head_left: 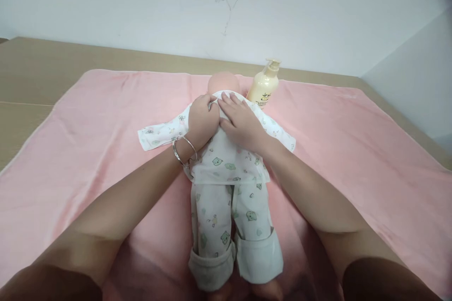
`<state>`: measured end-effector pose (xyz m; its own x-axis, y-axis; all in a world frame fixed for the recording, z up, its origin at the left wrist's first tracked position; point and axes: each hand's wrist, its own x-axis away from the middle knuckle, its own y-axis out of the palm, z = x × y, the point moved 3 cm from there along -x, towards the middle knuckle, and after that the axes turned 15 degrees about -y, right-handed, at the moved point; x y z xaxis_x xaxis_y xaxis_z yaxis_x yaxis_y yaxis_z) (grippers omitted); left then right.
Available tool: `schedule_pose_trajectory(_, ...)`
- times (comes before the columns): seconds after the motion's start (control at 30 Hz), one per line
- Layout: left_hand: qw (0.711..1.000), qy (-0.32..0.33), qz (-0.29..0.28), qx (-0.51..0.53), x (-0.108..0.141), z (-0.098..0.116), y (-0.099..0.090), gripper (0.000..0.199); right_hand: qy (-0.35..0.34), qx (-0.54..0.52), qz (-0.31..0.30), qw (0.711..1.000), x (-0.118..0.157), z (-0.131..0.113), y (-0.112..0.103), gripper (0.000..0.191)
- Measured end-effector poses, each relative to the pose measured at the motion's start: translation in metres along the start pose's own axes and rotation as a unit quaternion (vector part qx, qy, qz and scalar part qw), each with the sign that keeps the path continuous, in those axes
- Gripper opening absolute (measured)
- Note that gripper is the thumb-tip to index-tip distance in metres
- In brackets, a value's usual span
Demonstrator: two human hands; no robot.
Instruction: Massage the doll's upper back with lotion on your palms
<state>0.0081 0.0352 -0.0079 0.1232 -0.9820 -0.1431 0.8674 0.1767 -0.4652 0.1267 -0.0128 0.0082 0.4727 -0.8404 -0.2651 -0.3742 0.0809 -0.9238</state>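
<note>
A baby doll (224, 83) lies along the middle of a pink blanket, its bald head away from me and its feet near me. It wears a white printed shirt (229, 169) and matching trousers (214, 218) with turned-up cuffs. My left hand (205, 117), with two silver bangles on its wrist, is curled closed on the shirt near the neckline; its fingertips are mostly hidden. Beside it, my right hand (243, 122) lies flat on the shirt's upper part with its fingers apart. The shirt's sleeves stretch out to both sides.
A cream pump bottle (264, 87) stands just beyond the doll's right-hand shoulder in view. The pink blanket (106, 117) has a few creases and covers much of the wooden table (45, 59). A white wall (158, 9) rises behind the table.
</note>
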Motion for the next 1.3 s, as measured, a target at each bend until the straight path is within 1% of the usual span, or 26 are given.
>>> schedule_pose_trajectory(0.1, 1.000, 0.008, 0.004, -0.002, 0.000, -0.001, 0.000, 0.018, 0.072, -0.005, 0.018, 0.997, -0.003, 0.015, -0.004, 0.065)
schedule_pose_trajectory(0.17, 1.000, 0.005, 0.002, 0.001, 0.000, -0.001, 0.000, 0.018, 0.117, 0.011, 0.027, 0.993, 0.000, 0.013, -0.003, 0.069)
schedule_pose_trajectory(0.2, 1.000, 0.002, 0.002, 0.003, 0.000, 0.000, 0.000, 0.018, 0.126, 0.020, 0.027, 0.992, 0.003, 0.009, -0.002, 0.069)
schedule_pose_trajectory(0.27, 1.000, -0.002, 0.000, 0.003, 0.001, 0.000, 0.000, 0.018, 0.110, 0.040, 0.027, 0.993, 0.009, -0.004, 0.002, 0.066)
schedule_pose_trajectory(0.37, 1.000, -0.003, 0.002, 0.002, 0.002, 0.002, -0.001, 0.018, 0.051, 0.068, 0.048, 0.995, 0.017, -0.024, 0.007, 0.061)
schedule_pose_trajectory(0.47, 1.000, -0.004, 0.003, -0.001, 0.002, 0.002, -0.001, 0.018, 0.018, 0.067, 0.063, 0.996, 0.018, -0.029, 0.008, 0.059)
schedule_pose_trajectory(0.53, 1.000, -0.003, 0.002, -0.009, 0.002, 0.002, 0.000, 0.018, 0.024, 0.049, 0.052, 0.997, 0.014, -0.023, 0.008, 0.060)
schedule_pose_trajectory(0.63, 0.999, 0.014, 0.001, -0.036, 0.002, 0.003, 0.000, 0.020, 0.063, 0.018, 0.035, 0.997, 0.005, -0.008, 0.004, 0.063)
schedule_pose_trajectory(0.77, 0.991, 0.054, -0.008, -0.126, 0.010, 0.009, 0.001, 0.025, 0.117, -0.014, 0.039, 0.992, -0.002, 0.012, 0.000, 0.068)
schedule_pose_trajectory(0.83, 0.977, 0.087, -0.025, -0.192, 0.020, 0.015, 0.003, 0.027, 0.124, -0.023, 0.047, 0.991, -0.004, 0.020, -0.001, 0.065)
schedule_pose_trajectory(0.9, 0.963, 0.134, -0.037, -0.232, 0.031, 0.020, 0.005, 0.030, 0.121, -0.025, 0.050, 0.991, -0.004, 0.027, -0.002, 0.062)
schedule_pose_trajectory(1.0, 0.954, 0.190, -0.037, -0.229, 0.038, 0.023, 0.006, 0.032, 0.109, -0.013, 0.048, 0.993, -0.005, 0.031, -0.002, 0.058)
schedule_pose_trajectory(1.03, 0.955, 0.193, -0.041, -0.223, 0.037, 0.022, 0.006, 0.031, 0.106, -0.002, 0.049, 0.993, -0.004, 0.030, -0.003, 0.057)
schedule_pose_trajectory(1.1, 0.960, 0.177, -0.054, -0.211, 0.028, 0.018, 0.007, 0.025, 0.099, 0.028, 0.046, 0.994, -0.003, 0.024, -0.005, 0.054)
schedule_pose_trajectory(1.2, 0.971, 0.138, -0.063, -0.187, 0.012, 0.012, 0.007, 0.018, 0.087, 0.072, 0.023, 0.993, 0.003, 0.007, -0.011, 0.046)
schedule_pose_trajectory(1.3, 0.974, 0.113, -0.057, -0.185, 0.004, 0.010, 0.006, 0.016, 0.077, 0.100, 0.009, 0.992, 0.010, -0.008, -0.017, 0.039)
